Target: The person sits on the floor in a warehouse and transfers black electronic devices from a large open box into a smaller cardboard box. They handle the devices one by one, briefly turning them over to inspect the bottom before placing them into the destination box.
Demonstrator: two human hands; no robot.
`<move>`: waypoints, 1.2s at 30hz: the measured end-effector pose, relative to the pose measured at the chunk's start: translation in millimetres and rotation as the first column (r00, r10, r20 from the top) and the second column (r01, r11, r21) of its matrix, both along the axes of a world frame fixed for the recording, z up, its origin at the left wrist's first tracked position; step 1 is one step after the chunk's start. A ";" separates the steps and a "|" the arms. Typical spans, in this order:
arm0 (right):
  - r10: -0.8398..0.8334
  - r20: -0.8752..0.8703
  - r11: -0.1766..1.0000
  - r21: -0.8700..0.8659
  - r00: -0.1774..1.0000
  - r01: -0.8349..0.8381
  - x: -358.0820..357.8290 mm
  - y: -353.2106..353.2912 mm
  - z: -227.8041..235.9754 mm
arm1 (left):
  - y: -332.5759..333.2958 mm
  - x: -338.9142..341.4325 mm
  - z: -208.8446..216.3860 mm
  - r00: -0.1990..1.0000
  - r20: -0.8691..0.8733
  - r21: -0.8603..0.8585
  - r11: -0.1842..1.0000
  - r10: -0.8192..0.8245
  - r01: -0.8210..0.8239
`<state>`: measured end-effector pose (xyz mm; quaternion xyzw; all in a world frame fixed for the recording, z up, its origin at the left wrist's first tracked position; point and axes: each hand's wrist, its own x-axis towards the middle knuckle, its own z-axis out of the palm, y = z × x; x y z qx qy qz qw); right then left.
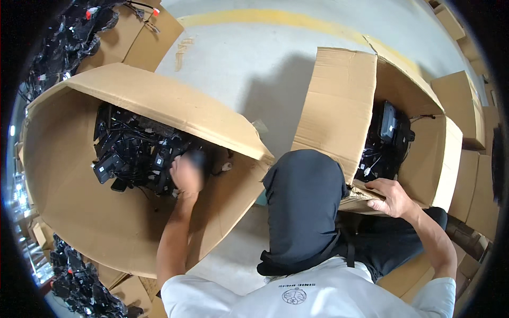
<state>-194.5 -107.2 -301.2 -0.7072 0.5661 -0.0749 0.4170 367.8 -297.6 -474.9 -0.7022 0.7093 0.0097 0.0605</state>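
Observation:
My left hand [186, 174] reaches deep into the large open cardboard box [79, 201] on the left. It is at the right end of a heap of black plastic parts with wires [135, 146]. Motion smears its fingers, and a blurred dark shape lies against them, so its grip is unclear. My right hand [391, 197] grips the near torn edge of the smaller cardboard box [339, 100] on the right, fingers over the rim and thumb below. Inside that box lie more black wired parts [387, 127], partly hidden by a flap.
My bent knee [305, 185] stands between the two boxes. Black bagged parts with cables [63, 45] sit at the far left, and more bagged parts [87, 286] at the near left. Stacked cartons [458, 106] line the right side. A yellow stripe [265, 17] crosses the grey floor.

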 end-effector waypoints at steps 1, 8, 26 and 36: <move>-0.005 0.001 1.000 -0.003 1.000 0.005 -0.9 1.1 -0.7 | 2.5 10.2 5.1 0.999 -0.014 -0.078 0.997 -0.029 0.028; -0.014 0.045 0.998 -0.058 0.999 0.017 -0.7 -0.9 -4.8 | -5.2 100.9 -13.0 0.955 -0.284 -0.209 0.967 0.080 -0.143; -0.128 0.063 0.936 -0.323 0.990 0.142 13.4 2.9 16.5 | 11.5 33.7 171.8 0.327 -0.877 0.223 0.901 0.352 -0.373; -0.058 0.654 0.927 -0.245 0.754 0.284 252.5 -68.6 128.1 | 144.4 -111.4 296.0 0.494 -0.850 -0.228 0.973 -0.183 -0.033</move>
